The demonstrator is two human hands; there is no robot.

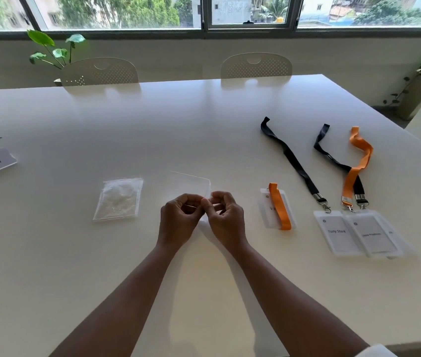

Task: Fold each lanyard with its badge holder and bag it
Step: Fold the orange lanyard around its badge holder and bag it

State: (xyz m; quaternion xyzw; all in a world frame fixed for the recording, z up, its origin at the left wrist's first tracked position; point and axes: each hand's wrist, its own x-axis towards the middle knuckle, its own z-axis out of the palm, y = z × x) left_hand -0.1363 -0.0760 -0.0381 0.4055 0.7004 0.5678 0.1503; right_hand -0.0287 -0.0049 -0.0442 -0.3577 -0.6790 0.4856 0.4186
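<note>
Both hands, left (178, 222) and right (226, 219), pinch the near edge of a clear bag (191, 185); the folded orange lanyard (279, 206) lies right of it.

Both forearms reach forward from the bottom edge and converge toward the middle, bare to the wrists; a bit of white sleeve (377, 351) shows at the right elbow. The left hand (178, 220) has its back to the camera, fingers curled in and thumb meeting the fingertips in a pinch on the near edge of a clear bag (191, 184). The right hand (226, 219) mirrors it, fingers curled, thumb and forefinger pinching the same edge. The two pinches sit just beside each other, knuckles nearly touching, wrists angled slightly inward.
</note>
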